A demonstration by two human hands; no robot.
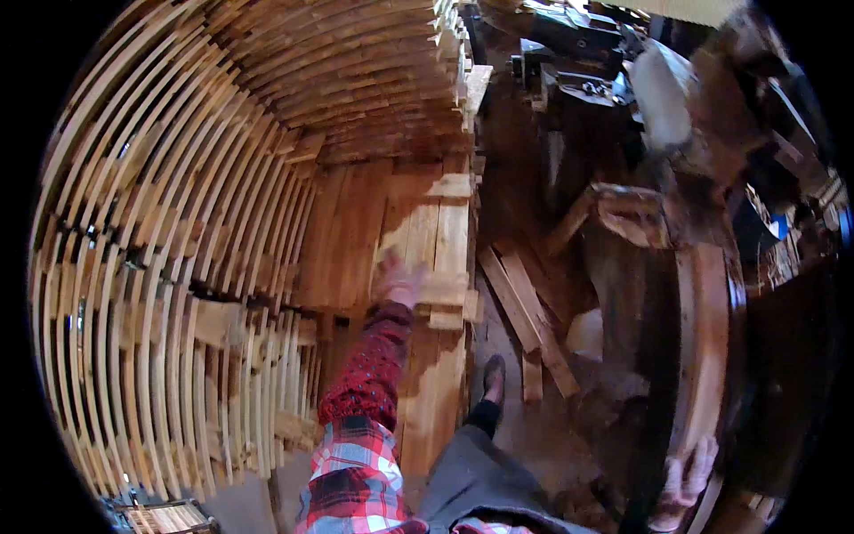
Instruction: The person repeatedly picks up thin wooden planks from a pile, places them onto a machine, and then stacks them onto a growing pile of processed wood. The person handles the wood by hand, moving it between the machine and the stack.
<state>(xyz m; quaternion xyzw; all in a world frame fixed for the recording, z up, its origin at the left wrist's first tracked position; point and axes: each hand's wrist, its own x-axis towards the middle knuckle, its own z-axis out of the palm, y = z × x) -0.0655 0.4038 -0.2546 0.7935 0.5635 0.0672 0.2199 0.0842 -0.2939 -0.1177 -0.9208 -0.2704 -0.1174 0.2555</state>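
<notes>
The left hand point(398, 278), blurred and seemingly spread flat, reaches out on a red-patterned sleeve point(369, 374) to a short board point(447, 289) lying on top of a low stack of boards point(436, 231). Whether the fingers have closed on the board cannot be told through the blur; the palm looks to be on or just over its near end. The right hand point(685, 485), low at the frame's right edge, is wrapped around the end of a long curved plank point(703, 347) that runs upward from it. Behind the stack, slats point(178, 267) are piled in tall rows that fill the left half of the view. On the floor point(534, 436) beside the stack lie loose offcuts point(525, 316), with the person's shoe point(492, 378) just short of them. Dark machinery point(578, 62) stands at the top right. By the look of it, stacking is in hand: one board is being placed or picked at the pile while another waits in the right hand. The next move would call for a square, steady seat on the pile's edge, since the top board sits near the corner.
</notes>
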